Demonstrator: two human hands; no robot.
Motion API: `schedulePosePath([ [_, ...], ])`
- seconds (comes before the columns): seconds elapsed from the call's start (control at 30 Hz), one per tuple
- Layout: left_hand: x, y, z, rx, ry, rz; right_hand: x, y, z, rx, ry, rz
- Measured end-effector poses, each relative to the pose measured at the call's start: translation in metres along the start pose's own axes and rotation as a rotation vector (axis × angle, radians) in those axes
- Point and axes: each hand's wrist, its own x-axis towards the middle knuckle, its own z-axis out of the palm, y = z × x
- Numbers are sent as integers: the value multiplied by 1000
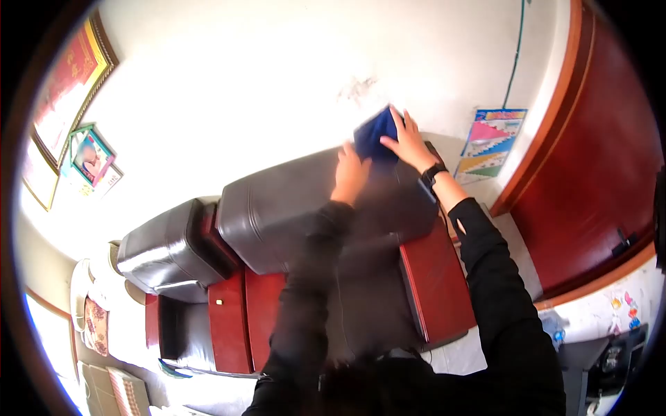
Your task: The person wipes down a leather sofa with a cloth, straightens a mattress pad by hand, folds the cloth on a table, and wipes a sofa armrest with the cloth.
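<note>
In the upper centre of the frame, a dark blue piece, apparently folded cloth, stands up against the pale wall, just above the top edge of the dark leather sofa. Both hands are at it, and the step under way looks like handling or steadying this piece along the top of the backrest.

The right hand, with a black watch on its wrist, is at the right side of the piece. It is partly open: the fingers are parted and point up, and the thumb reaches left across the blue face. Whether it pinches the piece or only presses on it cannot be told. The left hand is at the lower left edge, blurred by motion; how far it is open, and whether it touches the piece or has hold of any part of it, cannot be made out.

Any further move calls for a sure hold by the left hand at its edge, matched to the right, since a soft piece would probably sag or fold if only one side were supported. The reach is long, both arms stretching over the seat, so light, even handling seems best. The wall close behind leaves little room for the fingers.
</note>
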Motion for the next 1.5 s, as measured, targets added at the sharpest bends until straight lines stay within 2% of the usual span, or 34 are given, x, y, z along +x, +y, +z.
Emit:
schedulePosePath([
  [0.03, -1, -19, 19, 80, -78, -132, -6, 17, 30, -70, -83, 128],
  [0.13, -11, -54, 46, 197, -172, -201, -24, 58, 93, -58, -142, 70],
  [0.23, -33, -90, 61, 253, -302, -213, -44, 83, 132, -19, -110, 159],
  [0.33, -22, -105, 72, 304, -244, -120, -44, 109, 156, -70, -69, 249],
  [0.4, -13, -101, 82, 326, -105, 12, -37, 126, 164, -129, -58, 242],
  [0.43, -6, -100, 88, 316, -106, 3, -32, 134, 167, -157, -75, 228],
  [0.57, 22, -103, 126, 346, -139, 186, -24, 155, 194, -192, -39, 248],
  [0.63, 30, -118, 147, 422, -161, 243, -31, 148, 202, -263, -231, 312],
  [0.7, 26, -138, 158, 499, -209, 231, -35, 129, 206, -341, -303, 349],
  [0.77, 26, -144, 160, 535, -158, 253, -31, 130, 218, -458, -281, 201],
  [0.9, 32, -162, 147, 603, -26, 313, -17, 118, 243, -411, -317, 170],
  [0.97, 40, -183, 146, 573, 82, 243, -7, 95, 264, -421, -306, 116],
  [1.1, 31, -245, 85, 584, 194, 170, 8, 14, 327, -342, -355, 79],
  [1.23, 2, -312, -5, 687, 155, 104, 19, -92, 389, -209, -395, -4],
  [1.37, -29, -369, -90, 775, 191, -65, 25, -205, 449, -2, -388, -205],
  [1.43, -41, -402, -120, 822, 224, -149, 29, -264, 469, 172, -363, -191],
  [1.5, -52, -425, -150, 882, 177, -227, 32, -308, 483, 204, -365, -292],
])
